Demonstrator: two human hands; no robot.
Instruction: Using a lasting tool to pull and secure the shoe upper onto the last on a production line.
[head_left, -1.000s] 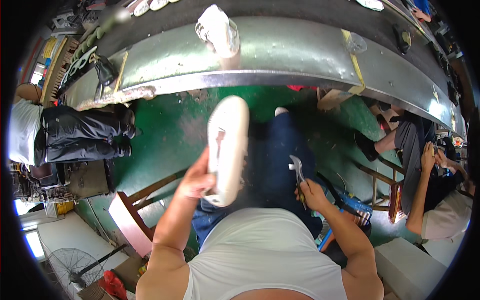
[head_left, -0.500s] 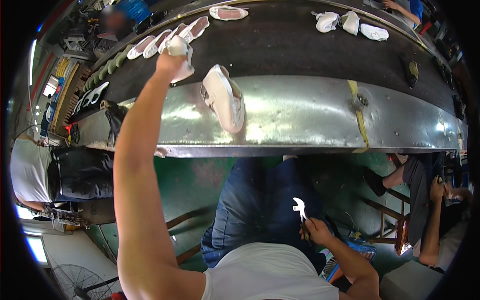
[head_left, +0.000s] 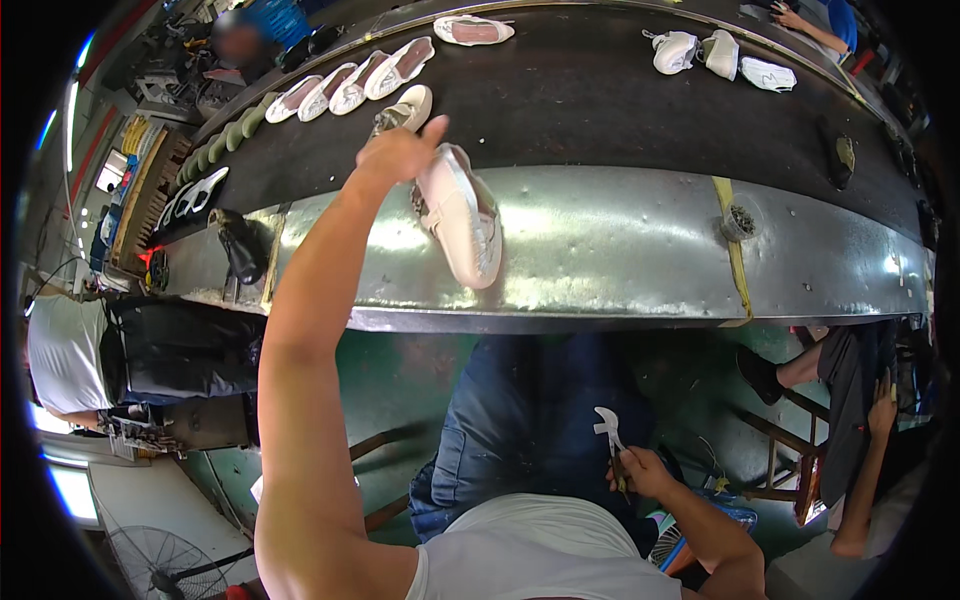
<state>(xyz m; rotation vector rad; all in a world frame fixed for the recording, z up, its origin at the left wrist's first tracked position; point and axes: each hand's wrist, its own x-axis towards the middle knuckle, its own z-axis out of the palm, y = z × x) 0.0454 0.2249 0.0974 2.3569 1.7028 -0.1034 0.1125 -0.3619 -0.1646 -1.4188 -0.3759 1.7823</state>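
Note:
My left hand (head_left: 395,158) is stretched out over the front of the dark belt, its thumb side raised and its fingers apart. Just beyond it a cream shoe (head_left: 412,104) rests on the belt, partly hidden behind the hand. Right beside the fingers, a larger-looking cream shoe (head_left: 465,225) with a strap lies toe toward me on the metal ledge (head_left: 600,240). Down by my lap, my right hand (head_left: 643,472) is closed round the handles of steel lasting pincers (head_left: 608,424), their curved jaw pointing up.
Several white shoes (head_left: 350,88) stand in a row on the belt (head_left: 580,100), with more at the back right. A metal cup of tacks (head_left: 738,222) sits beside a yellow strap (head_left: 724,200). A black shoe (head_left: 238,245) lies on the ledge at left. Seated co-workers flank me.
My left hand has let go of the far cream shoe, which now rests on the belt. The hand has moved right and nearer, toward the strapped shoe. The pincers stay in my right hand.

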